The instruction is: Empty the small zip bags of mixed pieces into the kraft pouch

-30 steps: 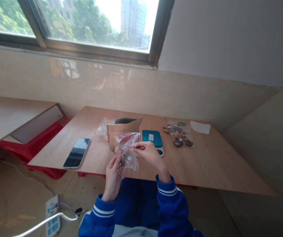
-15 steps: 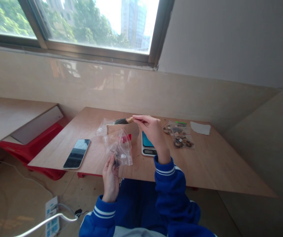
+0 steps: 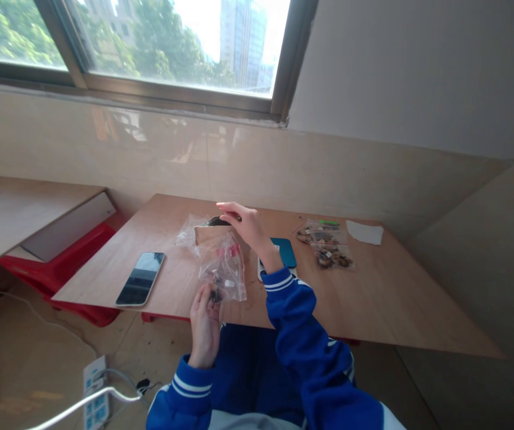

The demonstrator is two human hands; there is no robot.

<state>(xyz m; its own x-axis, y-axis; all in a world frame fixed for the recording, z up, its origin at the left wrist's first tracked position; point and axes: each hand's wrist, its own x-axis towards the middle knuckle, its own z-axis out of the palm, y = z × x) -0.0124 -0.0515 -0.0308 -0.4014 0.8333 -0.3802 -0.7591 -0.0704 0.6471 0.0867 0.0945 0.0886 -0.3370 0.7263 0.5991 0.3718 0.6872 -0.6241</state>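
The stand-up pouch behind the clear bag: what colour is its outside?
Light brown; the stand-up pouch shows in the head view.

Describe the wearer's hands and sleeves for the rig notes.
Both the left hand and right hand are bare, with no gloves or watch visible. The left sleeve and right sleeve are long and blue, with white-striped cuffs at the wrists. Some white trim shows farther up the right sleeve. No cables or lettering visible on either sleeve.

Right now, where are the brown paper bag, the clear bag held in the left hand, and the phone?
Brown paper bag (image 3: 209, 235): head view, upper front panel.
Clear bag (image 3: 227, 270): head view, middle of its see-through plastic.
Phone (image 3: 141, 278): head view, middle of its dark screen.
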